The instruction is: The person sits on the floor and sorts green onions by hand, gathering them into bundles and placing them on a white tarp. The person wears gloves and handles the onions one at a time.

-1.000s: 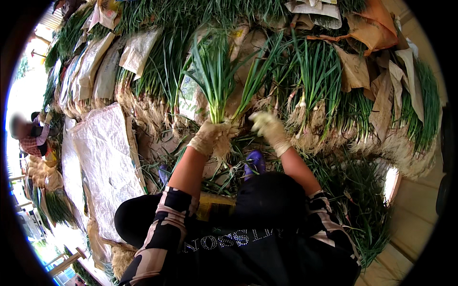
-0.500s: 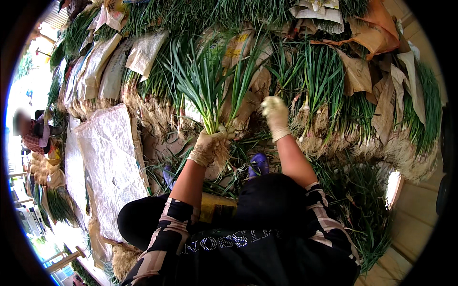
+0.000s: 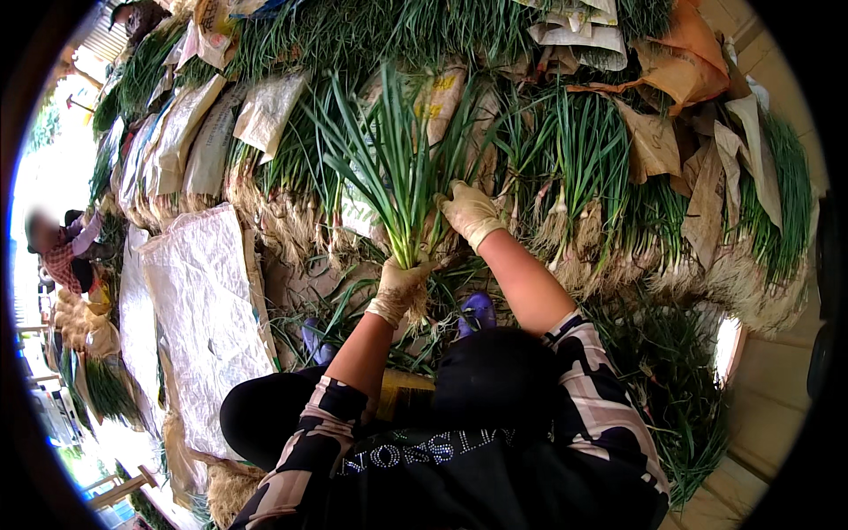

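Observation:
My left hand (image 3: 399, 287), in a dirty pale glove, grips a bunch of green onions (image 3: 389, 168) near its white roots, holding it upright. My right hand (image 3: 471, 212), also gloved, rests against the right side of the bunch's stalks, fingers partly curled on them. Both hands are in front of a large stacked pile of green onions (image 3: 601, 177) with roots facing me.
Woven sacks (image 3: 199, 318) lie on the ground at my left. Brown paper and sack pieces (image 3: 671, 132) cover parts of the pile. Loose green leaves (image 3: 680, 389) litter the ground at right. Another person (image 3: 62, 256) sits far left. My purple shoes (image 3: 478, 311) are below the hands.
My left hand with the bunch has shifted slightly. My right hand has moved up and in toward the bunch's stalks.

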`<state>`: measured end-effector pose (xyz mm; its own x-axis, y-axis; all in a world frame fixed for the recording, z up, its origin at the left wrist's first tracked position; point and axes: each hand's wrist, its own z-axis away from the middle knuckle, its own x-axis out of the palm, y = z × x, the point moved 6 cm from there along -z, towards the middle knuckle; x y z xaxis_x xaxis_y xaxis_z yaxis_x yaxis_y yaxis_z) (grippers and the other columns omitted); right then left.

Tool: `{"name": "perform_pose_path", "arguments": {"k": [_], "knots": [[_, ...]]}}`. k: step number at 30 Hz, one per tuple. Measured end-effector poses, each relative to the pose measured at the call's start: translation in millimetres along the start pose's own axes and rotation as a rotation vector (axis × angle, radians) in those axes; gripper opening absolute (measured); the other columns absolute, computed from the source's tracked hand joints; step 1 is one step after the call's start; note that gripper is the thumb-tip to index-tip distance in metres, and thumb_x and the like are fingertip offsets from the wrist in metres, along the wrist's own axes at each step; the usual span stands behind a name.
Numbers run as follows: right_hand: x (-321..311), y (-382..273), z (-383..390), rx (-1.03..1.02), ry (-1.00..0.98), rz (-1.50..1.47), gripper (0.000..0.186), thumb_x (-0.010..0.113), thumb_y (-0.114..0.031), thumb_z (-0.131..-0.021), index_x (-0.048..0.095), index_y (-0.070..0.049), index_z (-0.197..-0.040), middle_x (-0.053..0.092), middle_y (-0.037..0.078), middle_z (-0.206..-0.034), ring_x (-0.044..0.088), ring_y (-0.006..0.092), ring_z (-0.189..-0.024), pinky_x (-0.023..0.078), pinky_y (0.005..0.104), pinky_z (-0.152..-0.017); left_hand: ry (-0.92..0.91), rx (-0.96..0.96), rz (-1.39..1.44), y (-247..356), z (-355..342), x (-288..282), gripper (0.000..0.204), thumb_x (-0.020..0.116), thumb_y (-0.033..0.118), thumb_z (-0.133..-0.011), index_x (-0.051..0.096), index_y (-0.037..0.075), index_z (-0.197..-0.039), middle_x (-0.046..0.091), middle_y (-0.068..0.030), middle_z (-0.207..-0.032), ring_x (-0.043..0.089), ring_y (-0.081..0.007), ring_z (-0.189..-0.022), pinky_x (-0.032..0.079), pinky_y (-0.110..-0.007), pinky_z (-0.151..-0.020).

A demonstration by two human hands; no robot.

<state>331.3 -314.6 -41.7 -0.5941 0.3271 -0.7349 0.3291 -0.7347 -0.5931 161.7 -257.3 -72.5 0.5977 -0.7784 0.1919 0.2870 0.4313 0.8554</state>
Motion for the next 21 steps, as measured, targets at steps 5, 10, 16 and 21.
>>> {"name": "perform_pose_path", "arguments": {"k": [5,10,16,21], "knots": [[-0.7,-26.4,38.6,-0.545,0.313,-0.036,0.026,0.052,-0.025,-0.082,0.055,-0.003,-0.094,0.057,0.016,-0.094,0.055,0.0324,-0.088,0.043,0.0381,-0.080,-0.024,-0.007,-0.003,-9.4,-5.3,-0.7,0.015,0.064,-0.004,-0.069,0.054,0.006,-0.073,0.055,0.0002,-0.066,0.052,-0.0095,-0.056,0.042,-0.022,-0.051],[24.9,-14.0,31.6,-0.426,0.017,-1.205,0.023,0.052,-0.031,-0.085,0.056,-0.008,-0.083,0.052,-0.001,-0.066,0.047,0.0104,-0.053,0.043,0.0259,-0.049,-0.105,-0.216,0.091,8.0,10.6,19.5,0.008,0.061,0.003,-0.074,0.056,0.002,-0.080,0.058,-0.0040,-0.066,0.052,-0.0113,-0.052,0.043,-0.022,-0.049],[-32.9,96.2,3.7,-0.161,0.329,-1.970,0.029,0.056,-0.033,-0.083,0.050,-0.006,-0.092,0.035,-0.005,-0.047,0.035,0.0040,-0.040,0.043,0.0208,-0.046,-0.293,-0.096,0.379,39.4,15.2,21.8,0.015,0.060,0.008,-0.077,0.053,0.001,-0.087,0.060,-0.0090,-0.077,0.056,-0.0153,-0.064,0.049,-0.026,-0.059],[32.2,68.2,40.8,-0.087,-0.341,-0.866,0.023,0.053,-0.028,-0.082,0.055,-0.006,-0.090,0.049,0.000,-0.063,0.049,0.0119,-0.052,0.046,0.0264,-0.059,-0.293,0.008,0.793,79.1,15.1,1.0,0.040,0.057,0.008,-0.077,0.045,-0.005,-0.113,0.058,-0.0132,-0.092,0.058,-0.0221,-0.084,0.052,-0.034,-0.069]]}}
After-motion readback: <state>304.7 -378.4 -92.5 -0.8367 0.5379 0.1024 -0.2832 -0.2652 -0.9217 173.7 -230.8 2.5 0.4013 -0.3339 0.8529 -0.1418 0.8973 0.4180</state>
